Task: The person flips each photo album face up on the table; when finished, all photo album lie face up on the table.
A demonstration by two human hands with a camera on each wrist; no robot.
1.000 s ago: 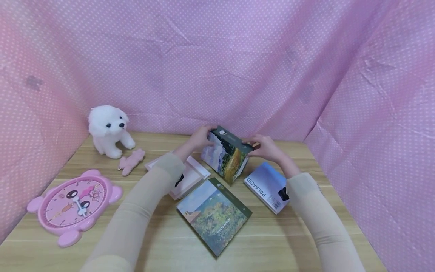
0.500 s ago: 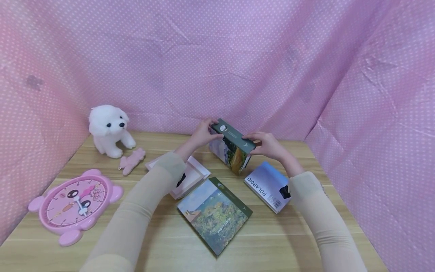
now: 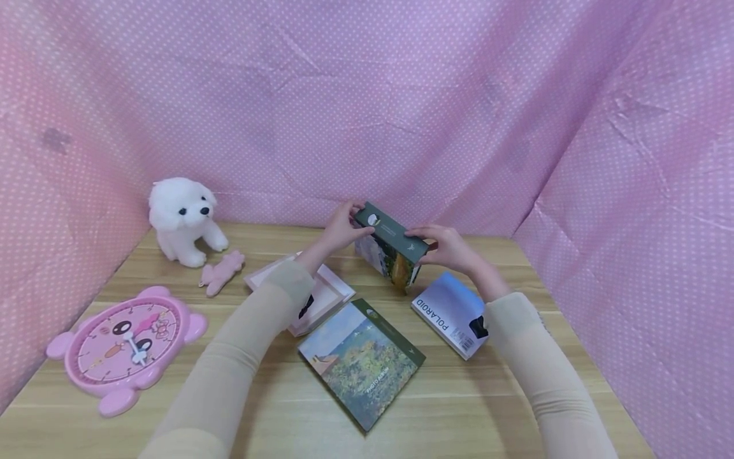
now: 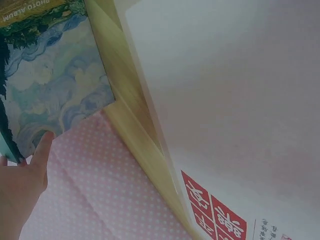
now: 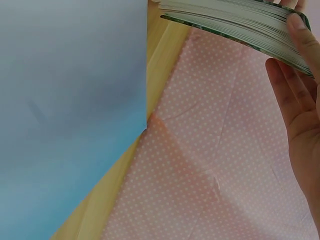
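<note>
A thick photo album (image 3: 392,233) with a dark green spine and a painted cover stands on edge at the back of the table, spine up. My left hand (image 3: 339,228) grips its left end, thumb on the near side. At the right end my right hand (image 3: 446,247) holds it, fingers over the spine. The left wrist view shows the swirling blue cover (image 4: 60,85) beside the left hand (image 4: 22,187). In the right wrist view the page edges (image 5: 225,22) lie between the thumb and fingers of the right hand (image 5: 302,115).
A second photo album (image 3: 364,366) lies flat in front. To its right is a blue POLAROID album (image 3: 450,312), and to its left a pale pink album (image 3: 323,299), partly behind the left sleeve. A pink clock (image 3: 126,344), a small pink toy (image 3: 222,273) and a white plush dog (image 3: 183,220) stand left.
The held album has tipped from leaning back to nearly upright, its spine now facing up. Both hands have kept their hold and shifted only slightly. Other things stay put.
</note>
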